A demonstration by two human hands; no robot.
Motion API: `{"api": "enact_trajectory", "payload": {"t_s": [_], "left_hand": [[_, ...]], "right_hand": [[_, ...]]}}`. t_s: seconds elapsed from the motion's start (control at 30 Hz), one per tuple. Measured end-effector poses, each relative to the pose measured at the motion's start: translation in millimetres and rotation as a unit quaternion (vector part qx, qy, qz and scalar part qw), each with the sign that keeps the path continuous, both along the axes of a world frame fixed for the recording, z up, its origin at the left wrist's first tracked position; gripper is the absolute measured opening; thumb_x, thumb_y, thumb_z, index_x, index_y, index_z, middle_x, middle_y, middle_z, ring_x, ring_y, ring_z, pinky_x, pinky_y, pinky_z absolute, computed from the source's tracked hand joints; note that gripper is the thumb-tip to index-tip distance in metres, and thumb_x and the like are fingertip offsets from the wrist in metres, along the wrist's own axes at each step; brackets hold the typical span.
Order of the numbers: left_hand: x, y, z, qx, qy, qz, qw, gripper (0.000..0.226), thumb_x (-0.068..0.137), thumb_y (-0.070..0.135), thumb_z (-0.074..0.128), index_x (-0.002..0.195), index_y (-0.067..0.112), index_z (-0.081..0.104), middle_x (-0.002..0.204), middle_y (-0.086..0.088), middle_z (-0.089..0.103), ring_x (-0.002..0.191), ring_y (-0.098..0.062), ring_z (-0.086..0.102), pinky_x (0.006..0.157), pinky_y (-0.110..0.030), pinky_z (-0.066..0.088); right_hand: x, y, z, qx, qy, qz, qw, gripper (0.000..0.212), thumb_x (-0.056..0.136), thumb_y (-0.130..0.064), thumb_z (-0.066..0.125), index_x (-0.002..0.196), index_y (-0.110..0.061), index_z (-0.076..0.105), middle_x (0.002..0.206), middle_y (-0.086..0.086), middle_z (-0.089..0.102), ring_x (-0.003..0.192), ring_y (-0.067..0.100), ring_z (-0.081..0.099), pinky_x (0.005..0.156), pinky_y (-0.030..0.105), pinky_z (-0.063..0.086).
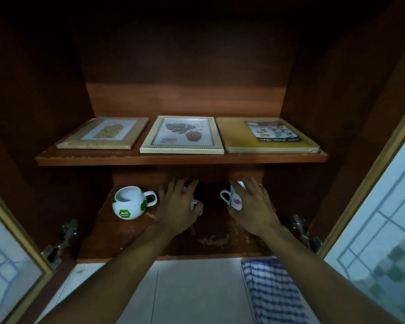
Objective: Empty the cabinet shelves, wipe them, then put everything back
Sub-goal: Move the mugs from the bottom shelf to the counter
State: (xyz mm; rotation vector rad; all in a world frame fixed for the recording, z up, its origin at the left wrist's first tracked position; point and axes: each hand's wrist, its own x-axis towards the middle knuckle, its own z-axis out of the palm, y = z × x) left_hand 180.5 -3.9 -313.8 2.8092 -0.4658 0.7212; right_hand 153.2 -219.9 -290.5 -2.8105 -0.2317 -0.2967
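Note:
Both my hands are inside the lower shelf (131, 239) of a dark wooden cabinet. My left hand (177, 203) wraps over a white mug (194, 204) that it almost hides. My right hand (253, 206) grips a white mug with a red logo (234, 198), its handle pointing left. A round white and green football mug (129, 203) stands free at the left. On the upper shelf (180, 159) lie a wooden picture frame (103, 133), a white frame with a leaf print (181, 135) and a yellow wrapped food tray (265, 135).
Glass cabinet doors stand open at the left (7, 265) and right (381, 218), with metal hinges (61, 242) on the side walls. A blue and white checked cloth (271, 291) lies on the white counter (185, 293) below. The lower shelf surface is chipped near its front.

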Motion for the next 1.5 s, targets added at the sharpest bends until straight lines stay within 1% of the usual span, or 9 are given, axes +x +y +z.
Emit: {"api": "enact_trajectory", "payload": {"t_s": [0.13,0.3,0.43,0.57,0.7,0.83,0.93,1.1,1.5], "left_hand": [[22,5,-8,-0.011,0.025,-0.005,1.000,0.068,0.074,0.051,0.042,0.130,0.017,0.059,0.120,-0.016,0.061,0.108,-0.043,0.057,0.082,-0.053,0.045],[44,9,-21,-0.020,0.105,0.018,0.994,0.090,0.068,0.067,0.029,0.147,0.025,0.039,0.140,-0.014,0.045,0.129,-0.039,0.040,0.100,-0.052,0.035],[51,13,-24,-0.020,0.136,0.036,0.990,0.101,0.062,0.074,0.018,0.150,0.026,0.030,0.146,-0.012,0.037,0.133,-0.036,0.035,0.103,-0.046,0.030],[60,22,-28,-0.033,0.122,0.033,0.991,0.096,0.066,0.076,0.026,0.145,0.023,0.039,0.141,-0.011,0.044,0.127,-0.034,0.044,0.099,-0.044,0.038],[65,31,-37,-0.085,0.114,0.011,0.990,0.087,0.072,0.074,0.039,0.134,0.016,0.051,0.132,-0.014,0.054,0.113,-0.036,0.057,0.086,-0.040,0.050],[65,31,-39,-0.120,0.167,0.012,0.979,0.082,0.078,0.072,0.047,0.140,0.018,0.044,0.135,-0.011,0.049,0.111,-0.034,0.058,0.084,-0.037,0.050],[64,30,-38,-0.127,0.157,0.012,0.979,0.092,0.070,0.078,0.035,0.137,0.015,0.048,0.127,-0.013,0.053,0.104,-0.034,0.060,0.080,-0.036,0.049],[65,29,-42,-0.147,0.129,0.011,0.981,0.090,0.072,0.080,0.040,0.129,0.013,0.056,0.115,-0.011,0.059,0.096,-0.030,0.062,0.074,-0.030,0.049],[64,26,-41,-0.172,0.117,0.031,0.978,0.075,0.075,0.074,0.047,0.119,0.014,0.060,0.111,-0.009,0.063,0.092,-0.028,0.063,0.071,-0.031,0.052]], "right_hand": [[24,-5,-3,0.001,0.009,-0.007,1.000,0.080,0.088,-0.042,0.062,0.154,-0.027,0.018,0.161,0.004,0.013,0.149,0.028,0.007,0.118,0.053,0.015],[48,-9,-6,0.014,0.031,-0.009,0.999,0.083,0.086,-0.042,0.065,0.154,-0.025,0.020,0.161,0.004,0.016,0.147,0.029,0.016,0.115,0.053,0.021],[61,-9,-12,0.016,0.023,-0.010,1.000,0.081,0.083,-0.041,0.068,0.152,-0.025,0.029,0.159,0.004,0.023,0.143,0.028,0.026,0.113,0.048,0.028],[69,-13,-19,0.041,0.009,-0.023,0.999,0.079,0.078,-0.037,0.073,0.147,-0.020,0.039,0.155,0.004,0.031,0.136,0.030,0.036,0.109,0.040,0.035],[75,-16,-28,0.070,0.025,-0.050,0.996,0.068,0.077,-0.038,0.077,0.135,-0.011,0.051,0.140,0.009,0.047,0.122,0.030,0.049,0.093,0.029,0.038],[73,-15,-33,0.079,0.023,-0.061,0.995,0.065,0.081,-0.039,0.074,0.133,-0.010,0.049,0.130,0.012,0.050,0.120,0.029,0.049,0.092,0.031,0.042],[71,-14,-32,0.075,0.023,-0.066,0.995,0.066,0.083,-0.040,0.072,0.137,-0.012,0.047,0.130,0.012,0.049,0.122,0.027,0.047,0.091,0.030,0.041],[69,-15,-36,0.114,0.009,-0.069,0.991,0.063,0.079,-0.038,0.076,0.135,-0.019,0.052,0.126,0.013,0.053,0.116,0.025,0.050,0.079,0.022,0.036],[72,-17,-38,0.157,0.026,-0.083,0.984,0.065,0.078,-0.040,0.077,0.133,-0.017,0.052,0.125,0.011,0.051,0.113,0.026,0.055,0.083,0.029,0.046]]}}
